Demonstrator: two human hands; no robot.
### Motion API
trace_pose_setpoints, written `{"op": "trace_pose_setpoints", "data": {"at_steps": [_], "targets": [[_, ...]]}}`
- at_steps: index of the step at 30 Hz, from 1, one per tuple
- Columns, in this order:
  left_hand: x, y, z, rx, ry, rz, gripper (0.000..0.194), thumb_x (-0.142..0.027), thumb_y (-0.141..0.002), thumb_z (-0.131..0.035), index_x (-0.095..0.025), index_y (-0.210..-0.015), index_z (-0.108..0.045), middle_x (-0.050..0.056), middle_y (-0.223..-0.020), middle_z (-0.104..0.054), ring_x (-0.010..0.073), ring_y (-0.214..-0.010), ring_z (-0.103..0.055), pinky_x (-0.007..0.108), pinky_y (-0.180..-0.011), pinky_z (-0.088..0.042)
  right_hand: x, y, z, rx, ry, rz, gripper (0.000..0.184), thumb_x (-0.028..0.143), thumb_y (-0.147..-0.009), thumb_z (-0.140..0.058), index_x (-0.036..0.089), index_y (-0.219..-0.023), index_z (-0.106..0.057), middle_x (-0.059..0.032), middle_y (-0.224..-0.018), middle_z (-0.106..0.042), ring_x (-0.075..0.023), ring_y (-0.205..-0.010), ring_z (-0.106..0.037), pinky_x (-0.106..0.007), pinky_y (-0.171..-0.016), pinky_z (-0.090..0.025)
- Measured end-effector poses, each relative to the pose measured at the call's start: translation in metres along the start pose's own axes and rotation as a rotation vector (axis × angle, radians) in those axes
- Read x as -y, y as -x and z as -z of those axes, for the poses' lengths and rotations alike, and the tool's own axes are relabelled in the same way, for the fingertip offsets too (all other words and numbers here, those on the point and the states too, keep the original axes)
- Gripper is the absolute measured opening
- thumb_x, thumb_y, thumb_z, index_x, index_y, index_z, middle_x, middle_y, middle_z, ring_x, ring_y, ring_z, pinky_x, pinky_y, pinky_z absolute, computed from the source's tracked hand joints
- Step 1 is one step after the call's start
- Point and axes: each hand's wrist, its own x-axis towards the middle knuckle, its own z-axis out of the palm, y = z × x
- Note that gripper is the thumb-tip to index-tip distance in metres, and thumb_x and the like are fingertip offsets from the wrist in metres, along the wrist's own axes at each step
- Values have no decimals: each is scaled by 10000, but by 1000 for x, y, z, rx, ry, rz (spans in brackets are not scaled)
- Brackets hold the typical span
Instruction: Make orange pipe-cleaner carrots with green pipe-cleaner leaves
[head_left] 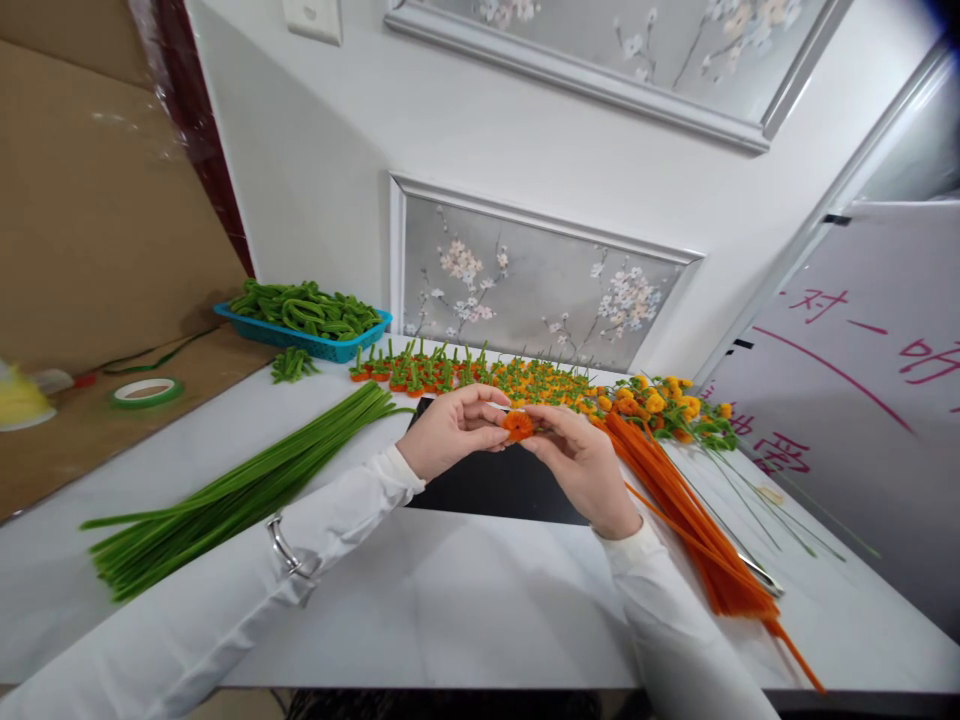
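Between my two hands is a small orange pipe-cleaner flower [517, 427], held above a black mat [487, 485]. My left hand [455, 432] pinches its left side with thumb and fingers. From the right, my right hand [581, 462] closes on the flower's other edge, its fingertips partly hidden. To the left lies a bundle of green pipe cleaners [255, 485]. A bundle of orange pipe cleaners [690, 515] rests to the right. Behind my hands stand rows of small orange flowers with green stems [420, 372].
A blue tray [330, 347] of curled green pieces stands at the back left, near a roll of green tape [146, 391]. Finished-looking yellow and orange flowers [667, 405] lie at the back right. Scissors [761, 576] sit partly under the orange bundle. A framed picture [540, 280] leans behind.
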Motion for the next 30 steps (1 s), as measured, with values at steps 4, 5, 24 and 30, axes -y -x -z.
{"op": "trace_pose_setpoints", "data": {"at_steps": [4,5,24,30], "targets": [[0,1,-4,-45,-95,-28,296,-201,-642,-738,-124,-897,-608,43,-833,-687,128,-723,-638,261,-709,-514,1,0,-1,-61,52,12,186,209,-805,-587,245,-971,-662,-39,-925,-653,-173,-849,-612,-318,-771,-519],[0,1,-5,-48,-106,-27,268,-208,-647,-737,-122,-876,-627,43,-830,-689,130,-736,-638,261,-725,-511,2,0,-2,-66,57,13,181,209,-808,-580,244,-967,-660,-41,-924,-652,-173,-846,-612,-320,-768,-521],[6,5,-13,-136,-53,80,252,-337,-702,-694,-130,-841,-735,45,-791,-718,158,-771,-657,263,-748,-538,0,0,-10,-37,-136,-131,287,213,-776,-592,194,-1063,-605,-71,-978,-659,-184,-905,-634,-344,-832,-537],[6,5,-11,-142,31,107,254,-336,-697,-707,-137,-853,-734,52,-832,-724,146,-776,-660,277,-778,-542,-4,1,-7,-30,-134,-145,322,209,-793,-566,197,-1111,-613,-62,-980,-674,-181,-923,-638,-344,-870,-514]]}}
